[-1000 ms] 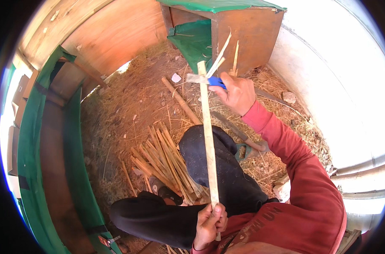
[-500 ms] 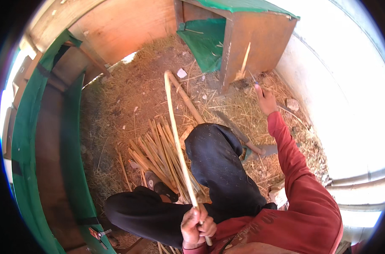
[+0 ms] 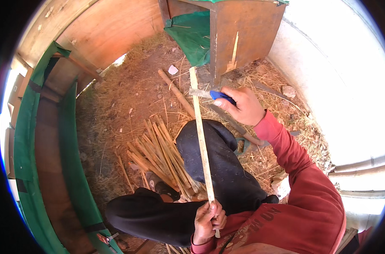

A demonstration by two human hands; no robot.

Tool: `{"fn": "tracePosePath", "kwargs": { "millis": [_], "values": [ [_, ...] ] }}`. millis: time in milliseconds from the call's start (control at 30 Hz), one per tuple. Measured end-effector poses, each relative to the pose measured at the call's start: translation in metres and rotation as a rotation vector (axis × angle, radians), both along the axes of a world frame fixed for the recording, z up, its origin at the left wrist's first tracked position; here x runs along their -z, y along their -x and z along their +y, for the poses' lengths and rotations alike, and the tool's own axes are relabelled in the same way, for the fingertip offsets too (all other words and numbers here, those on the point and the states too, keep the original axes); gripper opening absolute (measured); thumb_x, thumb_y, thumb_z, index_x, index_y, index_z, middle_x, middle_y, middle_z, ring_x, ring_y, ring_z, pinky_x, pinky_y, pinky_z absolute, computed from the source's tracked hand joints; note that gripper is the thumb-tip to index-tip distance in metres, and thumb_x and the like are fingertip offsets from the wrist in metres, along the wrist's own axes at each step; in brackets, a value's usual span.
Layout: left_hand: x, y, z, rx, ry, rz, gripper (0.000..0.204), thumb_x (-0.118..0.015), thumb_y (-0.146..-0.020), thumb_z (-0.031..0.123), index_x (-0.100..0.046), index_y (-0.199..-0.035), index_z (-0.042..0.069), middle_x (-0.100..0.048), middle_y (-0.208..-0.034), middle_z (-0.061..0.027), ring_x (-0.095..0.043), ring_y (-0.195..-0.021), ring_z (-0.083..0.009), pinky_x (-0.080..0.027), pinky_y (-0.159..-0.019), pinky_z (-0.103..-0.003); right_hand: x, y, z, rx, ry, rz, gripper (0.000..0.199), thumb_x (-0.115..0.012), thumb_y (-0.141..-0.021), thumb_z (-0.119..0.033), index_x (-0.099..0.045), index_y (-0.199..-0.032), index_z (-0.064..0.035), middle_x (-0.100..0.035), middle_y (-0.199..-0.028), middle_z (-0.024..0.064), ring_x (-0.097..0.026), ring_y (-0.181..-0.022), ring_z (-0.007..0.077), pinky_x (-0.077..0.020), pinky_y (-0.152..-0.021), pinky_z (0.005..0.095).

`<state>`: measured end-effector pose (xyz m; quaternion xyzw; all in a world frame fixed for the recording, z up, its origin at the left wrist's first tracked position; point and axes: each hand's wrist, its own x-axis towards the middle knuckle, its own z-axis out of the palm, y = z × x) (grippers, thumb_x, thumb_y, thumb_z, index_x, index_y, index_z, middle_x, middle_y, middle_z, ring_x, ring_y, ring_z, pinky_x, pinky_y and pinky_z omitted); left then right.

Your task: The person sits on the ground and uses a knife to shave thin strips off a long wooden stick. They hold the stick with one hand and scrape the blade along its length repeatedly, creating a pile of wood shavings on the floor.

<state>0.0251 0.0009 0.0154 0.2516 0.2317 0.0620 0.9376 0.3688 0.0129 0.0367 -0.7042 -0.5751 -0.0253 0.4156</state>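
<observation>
My left hand (image 3: 208, 222) is closed round the near end of a long, pale bamboo strip (image 3: 202, 148), close to my body. The strip rises across my bent knee and points away from me, its far end near the wooden cabinet. My right hand (image 3: 245, 108) grips a utility knife (image 3: 221, 97) by its blue handle. The knife's blade lies across the strip a little below its far tip, and appears to touch it. My right arm, in a red sleeve, is bent in from the right.
Several split bamboo strips (image 3: 158, 154) lie in a pile by my foot. Beyond my knee are a round bamboo pole (image 3: 177, 94) and a machete (image 3: 235, 123) on the straw-strewn ground. A wooden cabinet (image 3: 247, 36) stands ahead; a green-covered shelf (image 3: 29, 169) lines the left.
My right hand has swung in from the far right, bringing the knife across the strip. The strip has straightened and tilted right, its far end away from the pole's tip.
</observation>
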Motion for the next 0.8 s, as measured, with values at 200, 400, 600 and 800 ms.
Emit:
{"fn": "tracePosePath", "kwargs": {
  "millis": [200,400,600,800],
  "values": [
    [-0.002,-0.002,-0.002,-0.015,-0.038,0.026,0.038,-0.048,-0.105,0.037,-0.042,-0.081,0.008,-0.027,-0.053,0.0024,-0.022,-0.042,-0.0071,-0.020,-0.041,-0.026,0.015,0.007,-0.004,-0.112,-0.038,-0.101,0.039,-0.066,-0.092,-0.047,-0.065,-0.090,-0.0081,-0.057,-0.058,0.0139,-0.058,-0.050,0.0341,-0.0424,-0.048,0.0438],
    [-0.006,-0.003,0.003,-0.022,0.060,-0.016,0.038,-0.047,-0.105,0.037,-0.042,-0.082,0.008,-0.027,-0.053,0.0026,-0.022,-0.041,-0.0073,-0.021,-0.040,-0.025,0.023,0.011,-0.003,0.017,0.052,-0.042,0.041,-0.066,-0.092,-0.048,-0.067,-0.088,-0.0079,-0.056,-0.055,0.0125,-0.058,-0.046,0.0319,-0.0420,-0.045,0.0426],
    [-0.012,-0.006,0.007,0.025,0.001,0.022,0.043,-0.047,-0.104,0.044,-0.040,-0.079,0.009,-0.026,-0.050,0.0035,-0.021,-0.037,-0.0072,-0.020,-0.036,-0.027,0.009,0.034,-0.009,-0.207,0.055,-0.186,0.044,-0.067,-0.089,-0.054,-0.070,-0.085,-0.0097,-0.054,-0.051,0.0099,-0.056,-0.043,0.0302,-0.0425,-0.042,0.0401],
    [-0.010,-0.008,0.012,0.005,0.177,-0.090,0.041,-0.044,-0.106,0.041,-0.040,-0.080,0.010,-0.026,-0.052,0.0040,-0.021,-0.040,-0.0062,-0.019,-0.039,-0.025,0.001,0.035,-0.003,-0.122,0.089,-0.274,0.046,-0.067,-0.089,-0.054,-0.073,-0.091,-0.0088,-0.055,-0.050,0.0092,-0.057,-0.041,0.0267,-0.0424,-0.041,0.0384]
  ]
}}
